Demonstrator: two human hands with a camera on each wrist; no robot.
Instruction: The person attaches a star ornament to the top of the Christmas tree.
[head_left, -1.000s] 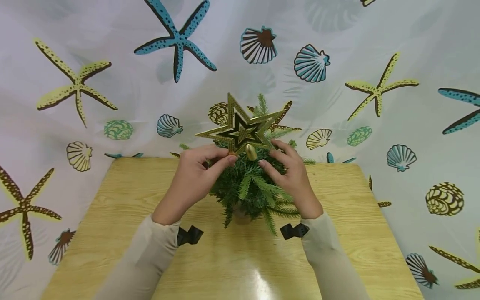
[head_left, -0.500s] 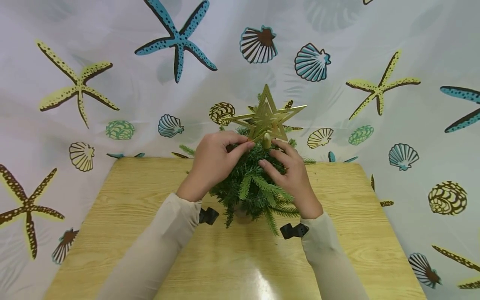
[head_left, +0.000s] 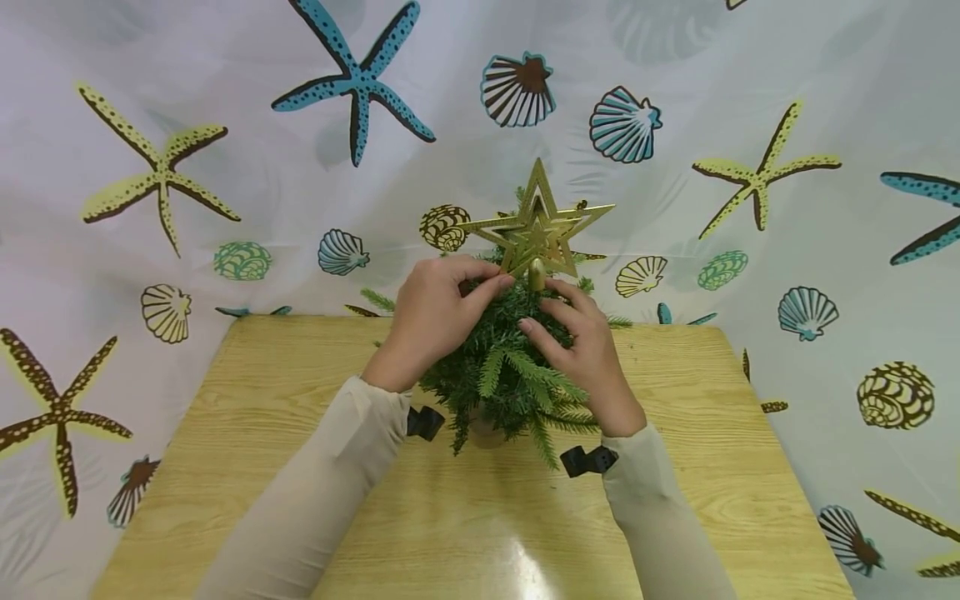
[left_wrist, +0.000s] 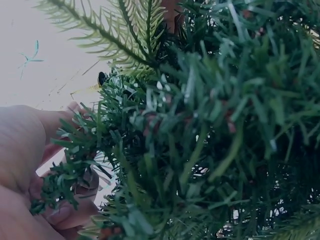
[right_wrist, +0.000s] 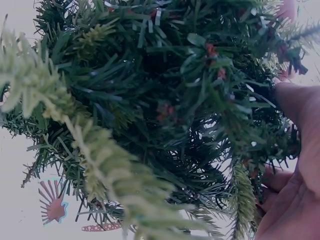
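Note:
A gold star topper (head_left: 538,237) stands upright over the top of a small artificial Christmas tree (head_left: 491,367). My left hand (head_left: 438,308) pinches the star's lower left point between thumb and fingers. The star's gold socket (head_left: 536,273) faces me, right above the treetop. Close to the socket, my right hand (head_left: 588,350) holds the upper branches with curled fingers and thumb; foliage partly hides its grip. In the left wrist view green needles cover part of my left hand (left_wrist: 20,155). The right wrist view has my right hand (right_wrist: 302,165) against the foliage.
The tree's base (head_left: 486,433) stands on a light wooden table (head_left: 660,533). Behind and around the table hangs a white curtain (head_left: 450,183) printed with starfish and shells. Longer light-green sprigs (head_left: 543,383) stick out from the tree's front right.
My left hand has carried the star rightward and slightly up, turning it upright over the treetop. Most of that motion came in the first half second. My right hand has stayed in place.

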